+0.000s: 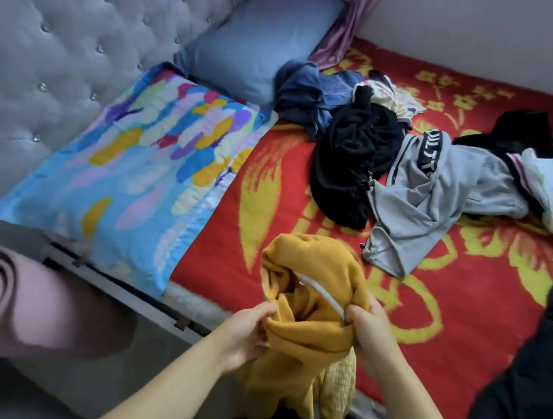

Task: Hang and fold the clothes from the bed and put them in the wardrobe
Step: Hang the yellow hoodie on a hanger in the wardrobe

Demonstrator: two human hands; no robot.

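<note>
Mustard garment bunched between both hands — fingers curled into it.

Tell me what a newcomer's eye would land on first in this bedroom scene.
First, the bunched mustard-yellow knit garment at bottom centre, held in the grip of both the left hand and right hand over the bed's edge. Behind it spreads the bright red blanket with yellow flowers, strewn with a black, grey and white pile of crumpled clothes. At left lies a multicoloured blue pillow.

Two pillows at headboard, left; clothes pile on bed, right; rolled mat on floor beside bed.
</note>
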